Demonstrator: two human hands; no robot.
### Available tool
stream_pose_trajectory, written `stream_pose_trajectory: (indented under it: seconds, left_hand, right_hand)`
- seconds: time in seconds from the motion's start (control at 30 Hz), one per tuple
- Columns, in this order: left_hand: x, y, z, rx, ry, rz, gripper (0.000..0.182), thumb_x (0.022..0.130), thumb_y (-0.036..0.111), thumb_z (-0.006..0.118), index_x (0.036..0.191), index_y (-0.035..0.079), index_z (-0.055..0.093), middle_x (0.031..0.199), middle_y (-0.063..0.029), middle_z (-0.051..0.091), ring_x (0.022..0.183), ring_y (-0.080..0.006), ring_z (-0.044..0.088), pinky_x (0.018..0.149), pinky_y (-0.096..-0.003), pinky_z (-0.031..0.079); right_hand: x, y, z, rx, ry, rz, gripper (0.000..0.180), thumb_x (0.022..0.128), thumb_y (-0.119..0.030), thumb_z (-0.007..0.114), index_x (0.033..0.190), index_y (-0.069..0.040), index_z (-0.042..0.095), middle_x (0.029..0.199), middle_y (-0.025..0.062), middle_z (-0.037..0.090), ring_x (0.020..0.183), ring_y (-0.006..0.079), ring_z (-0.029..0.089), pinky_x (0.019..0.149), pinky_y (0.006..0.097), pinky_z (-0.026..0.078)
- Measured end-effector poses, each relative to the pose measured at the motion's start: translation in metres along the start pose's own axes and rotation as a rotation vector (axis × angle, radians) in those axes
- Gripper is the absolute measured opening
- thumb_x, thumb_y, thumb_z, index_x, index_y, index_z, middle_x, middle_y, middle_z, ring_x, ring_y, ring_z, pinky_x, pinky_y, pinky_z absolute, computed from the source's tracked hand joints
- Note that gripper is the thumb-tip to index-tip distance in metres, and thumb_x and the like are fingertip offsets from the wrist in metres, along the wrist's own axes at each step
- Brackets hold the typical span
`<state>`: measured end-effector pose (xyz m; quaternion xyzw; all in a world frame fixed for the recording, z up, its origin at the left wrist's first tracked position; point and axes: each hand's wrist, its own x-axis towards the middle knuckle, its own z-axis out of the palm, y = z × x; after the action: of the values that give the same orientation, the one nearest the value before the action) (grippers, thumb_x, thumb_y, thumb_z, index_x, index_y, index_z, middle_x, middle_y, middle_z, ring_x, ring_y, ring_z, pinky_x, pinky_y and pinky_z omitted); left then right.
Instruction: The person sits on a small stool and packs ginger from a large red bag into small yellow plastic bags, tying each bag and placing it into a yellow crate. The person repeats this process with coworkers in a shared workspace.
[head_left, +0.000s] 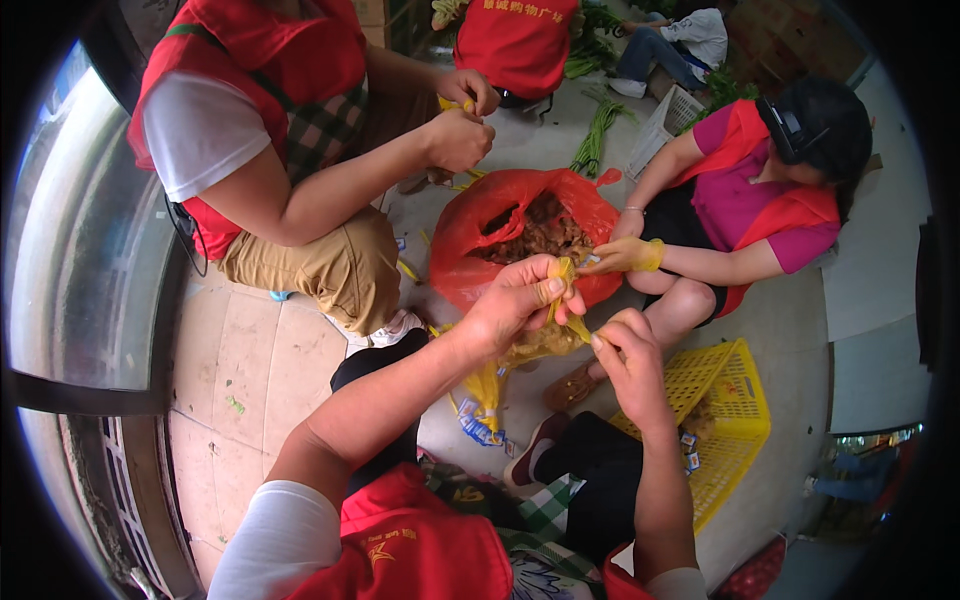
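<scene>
A yellow mesh net bag (574, 326) is stretched between my two hands, in front of a large red plastic bag. My left hand (525, 296) grips the bunched upper part of the mesh between thumb and fingers. Lower and to the right, my right hand (630, 364) pinches the narrow end of it. Whether anything is inside the mesh cannot be made out. The red plastic bag (457, 259) lies open on the floor, full of brown knobbly ginger roots (544, 229). Below my hands, a bunch of yellow net bags (484, 390) with blue and white tags (480, 427) lies on the floor.
A yellow plastic crate (739, 442) stands right, with tagged net bags inside. One co-worker (315, 150) sits left, hands on yellow mesh; another (757, 195) sits right, a mesh-covered hand at the red bag. Green stalks (600, 131) and a white crate (664, 127) lie behind.
</scene>
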<state>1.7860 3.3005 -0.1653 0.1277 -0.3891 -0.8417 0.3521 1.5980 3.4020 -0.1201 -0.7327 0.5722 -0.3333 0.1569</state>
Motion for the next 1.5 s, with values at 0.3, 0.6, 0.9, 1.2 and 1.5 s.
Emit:
stream_pose_trajectory:
  seconds: [0.3, 0.6, 0.9, 1.2, 1.5]
  left_hand:
    - [0.006, -0.01, 0.005, -0.036, -0.022, -0.002, 0.019, 0.096, 0.025, 0.059, 0.098, 0.006, 0.058, 0.093, -0.0049, 0.065, 0.072, -0.0069, 0.052, 0.065, -0.0206, 0.042]
    - [-0.002, -0.011, 0.016, 0.031, -0.01, -0.078, 0.016, 0.096, 0.022, 0.057, 0.099, 0.007, 0.061, 0.075, 0.0028, 0.057, 0.07, -0.0045, 0.051, 0.058, -0.0182, 0.033]
    - [0.0, -0.011, 0.018, 0.06, -0.009, 0.087, 0.008, 0.088, 0.004, 0.066, 0.094, -0.001, 0.068, 0.126, -0.0049, 0.048, 0.079, -0.0092, 0.058, 0.071, -0.0242, 0.049]
    - [-0.003, -0.012, 0.016, 0.091, -0.082, -0.064, 0.014, 0.088, 0.004, 0.065, 0.099, 0.003, 0.072, 0.136, -0.0073, 0.046, 0.079, -0.0084, 0.059, 0.068, -0.0224, 0.049]
    - [-0.002, -0.007, 0.012, 0.147, -0.136, -0.165, 0.023, 0.091, 0.013, 0.061, 0.112, 0.005, 0.069, 0.134, -0.0092, 0.049, 0.086, -0.0097, 0.06, 0.069, -0.0202, 0.047]
  right_hand:
    - [-0.004, -0.003, -0.002, 1.115, -0.112, 0.306, 0.021, 0.099, -0.017, 0.051, 0.094, 0.001, 0.06, 0.097, 0.0093, 0.06, 0.066, 0.0089, 0.052, 0.054, 0.0186, 0.04]
    - [0.002, -0.011, 0.006, 1.199, -0.069, 0.423, 0.014, 0.098, -0.014, 0.052, 0.101, -0.001, 0.056, 0.094, 0.0088, 0.061, 0.071, 0.0105, 0.054, 0.062, 0.0212, 0.044]
    - [0.008, -0.014, 0.016, 1.101, -0.003, 0.477, 0.021, 0.09, -0.003, 0.06, 0.111, -0.001, 0.056, 0.094, 0.0062, 0.061, 0.073, 0.0063, 0.05, 0.065, 0.0187, 0.042]
    - [0.003, -0.007, 0.018, 1.053, -0.112, 0.468, 0.02, 0.088, 0.0, 0.064, 0.107, 0.0, 0.059, 0.091, 0.0046, 0.063, 0.073, 0.0075, 0.056, 0.064, 0.0204, 0.046]
    - [0.006, -0.013, 0.026, 0.885, -0.007, 0.495, 0.009, 0.089, -0.003, 0.064, 0.096, -0.001, 0.059, 0.083, 0.0055, 0.064, 0.069, 0.0072, 0.056, 0.061, 0.0191, 0.045]
